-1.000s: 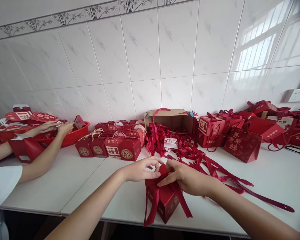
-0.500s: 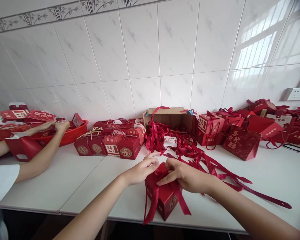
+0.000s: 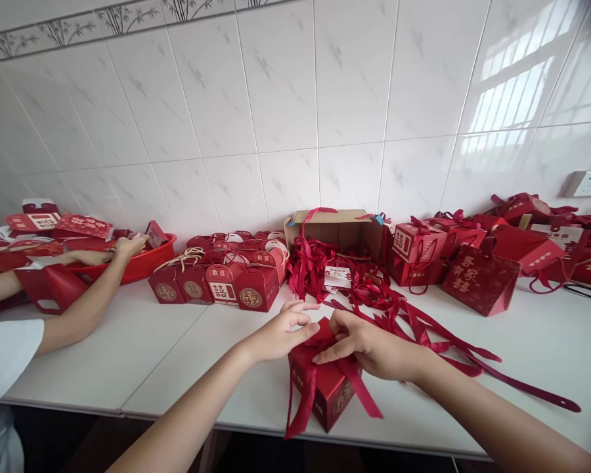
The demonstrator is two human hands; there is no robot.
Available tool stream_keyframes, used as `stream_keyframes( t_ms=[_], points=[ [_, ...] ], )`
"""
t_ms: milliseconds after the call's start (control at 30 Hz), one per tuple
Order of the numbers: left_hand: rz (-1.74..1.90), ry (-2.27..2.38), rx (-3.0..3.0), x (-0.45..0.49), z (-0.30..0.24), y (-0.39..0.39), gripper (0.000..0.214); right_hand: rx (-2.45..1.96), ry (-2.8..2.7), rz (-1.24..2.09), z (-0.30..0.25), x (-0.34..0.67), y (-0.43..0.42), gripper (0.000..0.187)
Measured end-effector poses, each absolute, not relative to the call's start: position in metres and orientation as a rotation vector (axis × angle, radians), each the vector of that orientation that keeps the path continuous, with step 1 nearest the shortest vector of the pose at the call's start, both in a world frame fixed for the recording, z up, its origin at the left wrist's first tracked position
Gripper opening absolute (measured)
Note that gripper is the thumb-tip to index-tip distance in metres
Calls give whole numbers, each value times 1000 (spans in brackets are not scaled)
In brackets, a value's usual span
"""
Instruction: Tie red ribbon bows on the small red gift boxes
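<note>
A small red gift box (image 3: 335, 402) stands on the table before me, a crimson ribbon (image 3: 303, 402) tied over its top with two tails hanging down the sides. My right hand (image 3: 363, 343) bends its fingers around the bow, the forefinger pointing across the lid. Part of the knot is hidden behind those fingers. On the other side of the bow, my left hand (image 3: 284, 334) has its fingers spread, the thumb tip close to the ribbon. I cannot tell whether that thumb touches it.
A cardboard box (image 3: 335, 234) spilling ribbons lies against the wall. Rows of red boxes (image 3: 257, 287) stand left of it, more gift boxes and a triangular bag (image 3: 482, 281) right. At far left, another person's hand (image 3: 129, 247) reaches into a red basin (image 3: 150, 263).
My left fingers have spread a little at the bow, while my right hand keeps nearly the same pose. The other person's hand has moved slightly right over the basin. The view has shifted slightly.
</note>
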State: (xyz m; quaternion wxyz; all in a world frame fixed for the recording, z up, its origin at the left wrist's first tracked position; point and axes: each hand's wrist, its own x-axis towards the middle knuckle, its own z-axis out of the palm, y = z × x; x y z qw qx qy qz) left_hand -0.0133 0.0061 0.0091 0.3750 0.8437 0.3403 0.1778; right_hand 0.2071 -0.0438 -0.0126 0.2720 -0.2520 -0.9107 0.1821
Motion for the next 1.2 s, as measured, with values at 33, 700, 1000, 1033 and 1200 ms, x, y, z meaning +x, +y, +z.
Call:
stream_keyframes(
  t_ms=[33, 700, 1000, 1033, 1200],
  points=[
    [459, 897, 2186, -12, 9, 6, 41, -689, -2455, 491, -13, 207, -44, 53],
    [588, 840, 1827, -5, 19, -14, 21, -717, -2460, 551, -5, 207, -51, 50],
    [755, 860, 1861, 5, 3, -21, 23, -751, -2463, 599, -6, 209, -51, 52],
    [766, 879, 1845, 6, 2, -21, 22, -750, -2460, 599, -6, 209, -51, 53],
    [785, 927, 1792, 14, 1, -24, 16, -747, -2453, 586, -8, 209, -50, 48]
  ],
)
